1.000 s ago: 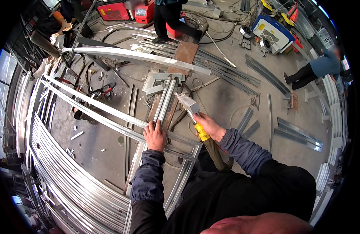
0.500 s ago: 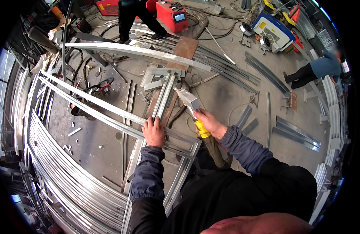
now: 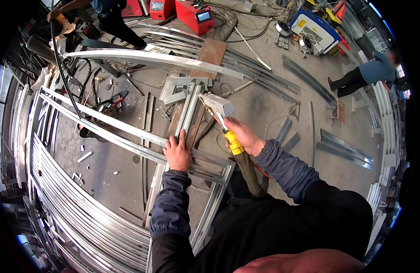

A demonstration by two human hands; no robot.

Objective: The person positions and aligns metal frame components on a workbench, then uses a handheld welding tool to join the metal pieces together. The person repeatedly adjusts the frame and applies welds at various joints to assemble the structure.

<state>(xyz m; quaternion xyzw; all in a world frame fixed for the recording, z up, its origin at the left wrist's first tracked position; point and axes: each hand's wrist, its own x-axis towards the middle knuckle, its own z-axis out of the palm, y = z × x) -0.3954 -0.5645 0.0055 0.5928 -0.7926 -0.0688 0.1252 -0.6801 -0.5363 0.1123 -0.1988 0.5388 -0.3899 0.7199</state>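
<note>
In my right hand [image 3: 247,138] is a handheld welding gun [image 3: 220,105] with a grey boxy head. Yellow tape [image 3: 234,142] wraps its lower part, where a thick dark cable sleeve begins. The gun's narrow tip points up and left, close to a pair of silver metal profiles [image 3: 190,111]; whether it touches them I cannot tell. My left hand [image 3: 177,154] grips a long silver metal frame [image 3: 128,127], fingers bent over its bars near the crossing with those profiles. The frame's corner lies right of that hand.
Many long metal bars [image 3: 87,195] lie at the lower left. A curved pale bar [image 3: 151,58] spans the far side. Red machines [image 3: 195,19] and a blue-white machine [image 3: 315,34] stand beyond cables. One person [image 3: 371,73] is at right, another [image 3: 116,20] at far left.
My right hand and the gun have shifted slightly left, the gun's head turning a little. My left hand stays on the frame. The far person has moved left and holds a dark rod or cable.
</note>
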